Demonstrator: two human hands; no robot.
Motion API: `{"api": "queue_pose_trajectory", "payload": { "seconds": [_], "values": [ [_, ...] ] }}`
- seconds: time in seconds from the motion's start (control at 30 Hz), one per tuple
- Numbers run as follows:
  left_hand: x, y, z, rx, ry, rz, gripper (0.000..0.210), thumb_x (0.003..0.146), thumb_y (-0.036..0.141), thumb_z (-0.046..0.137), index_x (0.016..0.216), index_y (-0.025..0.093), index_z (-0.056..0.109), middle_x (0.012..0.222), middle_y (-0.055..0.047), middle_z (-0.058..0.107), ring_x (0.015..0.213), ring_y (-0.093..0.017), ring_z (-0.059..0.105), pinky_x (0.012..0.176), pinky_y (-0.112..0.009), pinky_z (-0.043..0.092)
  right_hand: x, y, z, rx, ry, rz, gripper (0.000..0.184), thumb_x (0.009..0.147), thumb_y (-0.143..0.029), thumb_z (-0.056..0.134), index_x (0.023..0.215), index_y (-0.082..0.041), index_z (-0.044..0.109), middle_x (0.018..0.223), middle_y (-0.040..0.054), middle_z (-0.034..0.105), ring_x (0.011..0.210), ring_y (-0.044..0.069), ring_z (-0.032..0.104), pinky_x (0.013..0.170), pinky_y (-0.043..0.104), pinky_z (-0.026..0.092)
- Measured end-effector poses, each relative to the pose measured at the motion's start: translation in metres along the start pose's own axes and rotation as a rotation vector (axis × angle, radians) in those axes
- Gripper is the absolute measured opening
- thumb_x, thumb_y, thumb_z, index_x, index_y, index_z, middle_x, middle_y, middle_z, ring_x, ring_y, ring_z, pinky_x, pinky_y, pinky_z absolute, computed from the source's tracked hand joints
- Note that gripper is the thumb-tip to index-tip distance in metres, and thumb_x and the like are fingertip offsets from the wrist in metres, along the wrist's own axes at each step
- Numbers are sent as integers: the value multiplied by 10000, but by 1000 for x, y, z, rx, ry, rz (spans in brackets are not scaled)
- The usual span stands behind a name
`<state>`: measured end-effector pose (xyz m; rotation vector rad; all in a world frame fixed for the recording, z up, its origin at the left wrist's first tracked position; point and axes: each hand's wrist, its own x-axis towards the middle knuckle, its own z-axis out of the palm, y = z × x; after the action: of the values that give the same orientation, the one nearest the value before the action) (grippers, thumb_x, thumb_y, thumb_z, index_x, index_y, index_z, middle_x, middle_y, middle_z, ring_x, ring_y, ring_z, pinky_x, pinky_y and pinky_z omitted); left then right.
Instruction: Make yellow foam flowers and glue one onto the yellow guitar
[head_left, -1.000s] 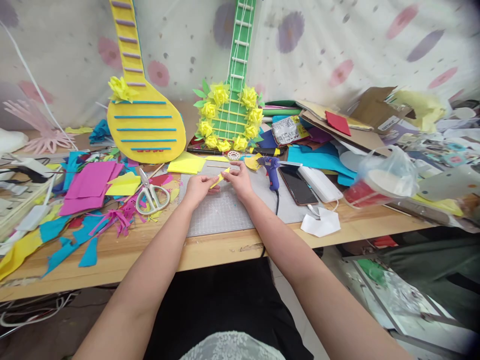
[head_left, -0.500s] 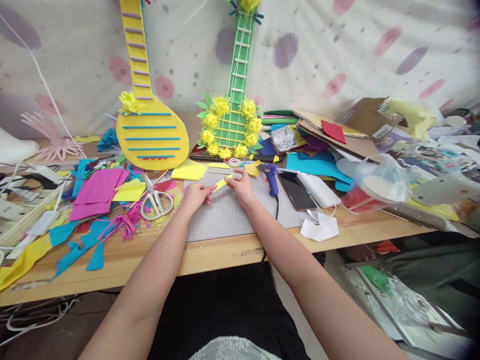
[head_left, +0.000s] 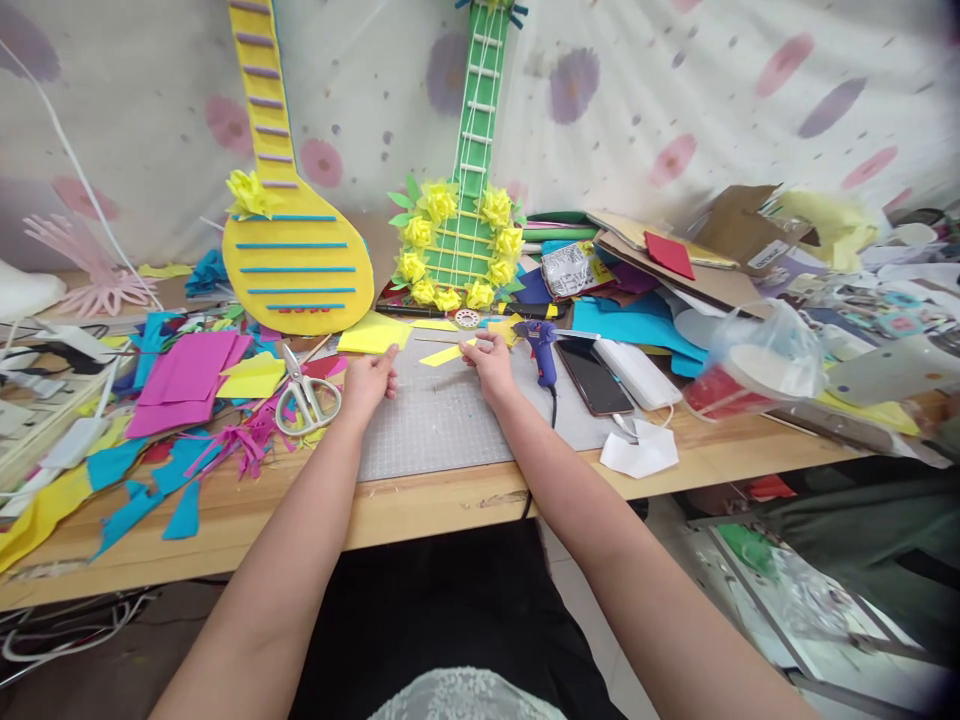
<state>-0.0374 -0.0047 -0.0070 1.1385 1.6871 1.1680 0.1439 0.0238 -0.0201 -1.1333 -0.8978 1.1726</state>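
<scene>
My right hand (head_left: 489, 365) pinches one end of a narrow yellow paper strip (head_left: 441, 355) over the grey cutting mat (head_left: 431, 425). Off the strip's other end, my left hand (head_left: 373, 385) has nothing in it; its fingers are loosely bent and apart. Just beyond its fingertips lies a stack of yellow paper (head_left: 373, 334). White-handled scissors (head_left: 307, 403) rest to the left of that hand. A purple glue gun (head_left: 541, 352) stands right beside my right hand.
A yellow paper lute shape (head_left: 296, 265) and a green one with yellow flowers (head_left: 465, 245) lean at the back. Magenta sheets (head_left: 184, 385) and scraps cover the left. A phone (head_left: 592, 378), white power bank (head_left: 637, 375) and bagged red cup (head_left: 739, 380) sit on the right.
My left hand has let go of the yellow strip and moved left, towards the yellow paper stack. The right hand keeps hold of the strip. The view has shifted slightly.
</scene>
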Motion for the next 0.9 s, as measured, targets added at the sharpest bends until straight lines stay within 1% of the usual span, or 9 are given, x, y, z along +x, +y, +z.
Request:
{"api": "queue_pose_trajectory", "payload": {
  "seconds": [0.1,0.2,0.27,0.37,0.47,0.6,0.77,0.83,0.9],
  "values": [
    [-3,3,4,-119,52,81,337,750,475,606,643,161,548,571,-13,600,502,-107,587,442,-187,451,0,0,-2,-1,-32,-25,460,569,-327,719,881,-225,396,546,-110,501,540,93,543,599,249,436],
    [-10,6,18,-220,-120,95,234,688,320,695,803,149,585,752,-24,663,659,-128,649,526,-208,515,-2,2,1,-3,-53,-29,487,554,-348,736,885,-228,398,551,-118,493,529,88,537,592,246,431],
    [-14,8,26,-253,-189,84,246,638,214,729,824,138,586,722,-13,659,645,-128,649,552,-221,526,-3,3,3,0,-44,-27,497,550,-345,741,891,-229,399,557,-120,492,525,88,538,593,246,433],
    [-17,10,30,-279,-180,5,231,608,133,739,765,120,570,620,1,637,570,-119,634,571,-233,527,-1,2,4,13,-29,-20,463,584,-312,724,903,-225,400,558,-109,517,533,91,546,600,244,440],
    [-15,12,24,-291,-150,-75,224,602,98,741,747,106,571,614,-12,644,552,-119,634,578,-239,526,5,-1,-1,61,29,15,380,645,-263,676,897,-215,396,589,-76,581,556,87,562,615,232,448],
    [-11,10,15,-352,-106,-71,179,642,80,708,761,102,576,626,-20,652,571,-114,639,597,-236,531,9,-4,-10,122,90,24,329,688,-253,647,891,-214,391,669,-36,646,593,72,577,625,205,446],
    [-12,8,17,-383,-146,-47,189,655,89,700,796,113,577,638,-9,655,593,-118,646,608,-247,542,-2,-5,-2,87,-144,97,381,670,-387,684,912,-216,444,660,-42,629,596,86,595,619,222,462],
    [-15,10,20,-333,-199,-44,223,658,107,707,848,109,592,644,-17,660,606,-132,656,600,-253,544,-7,-3,5,54,-216,95,399,625,-337,715,912,-214,467,613,-68,596,562,81,577,595,217,454],
    [-17,11,21,-291,-233,-40,229,714,190,685,912,109,602,678,-37,672,632,-146,669,586,-253,545,-8,-2,8,29,-205,72,386,606,-275,712,901,-211,472,579,-86,569,529,71,552,571,208,440]
  ]
}}
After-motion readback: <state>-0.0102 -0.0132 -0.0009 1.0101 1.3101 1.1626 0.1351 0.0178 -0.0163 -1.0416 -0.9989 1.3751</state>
